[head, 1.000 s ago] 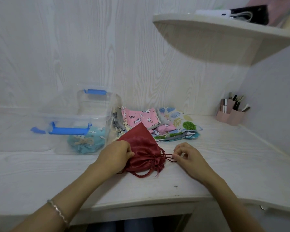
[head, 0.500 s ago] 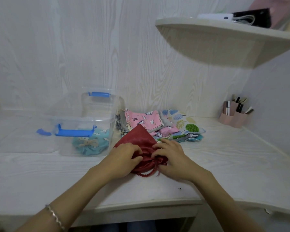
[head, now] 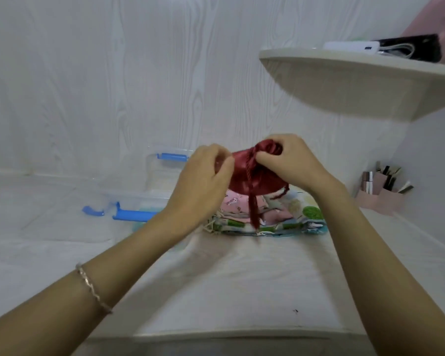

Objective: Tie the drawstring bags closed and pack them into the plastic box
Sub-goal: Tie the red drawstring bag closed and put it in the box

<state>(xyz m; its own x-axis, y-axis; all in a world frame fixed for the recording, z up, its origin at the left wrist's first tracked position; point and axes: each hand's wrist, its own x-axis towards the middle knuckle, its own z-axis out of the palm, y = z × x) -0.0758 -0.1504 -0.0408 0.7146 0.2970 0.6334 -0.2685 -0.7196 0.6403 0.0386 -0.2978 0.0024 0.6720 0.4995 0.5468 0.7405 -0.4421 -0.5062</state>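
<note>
Both my hands hold a dark red satin drawstring bag [head: 263, 182] up in the air above the desk. My left hand [head: 203, 185] grips the bag's left side. My right hand [head: 290, 160] pinches the gathered neck at the top. A red cord [head: 251, 194] hangs straight down from the neck. Behind and left stands the clear plastic box [head: 154, 173] with blue latches, partly hidden by my left hand. A pile of printed fabric bags [head: 272, 217] lies on the desk below the red bag.
A rounded white shelf [head: 357, 78] juts out at upper right, carrying a white device and a black item. A pink pen holder [head: 382, 194] sits at the desk's right corner. The box lid [head: 49, 201] lies flat at left. The desk's front edge [head: 229, 335] is near me.
The red bag lay on the desk with both hands on it; now both hands have lifted it into the air and the cord dangles. The camera has tilted.
</note>
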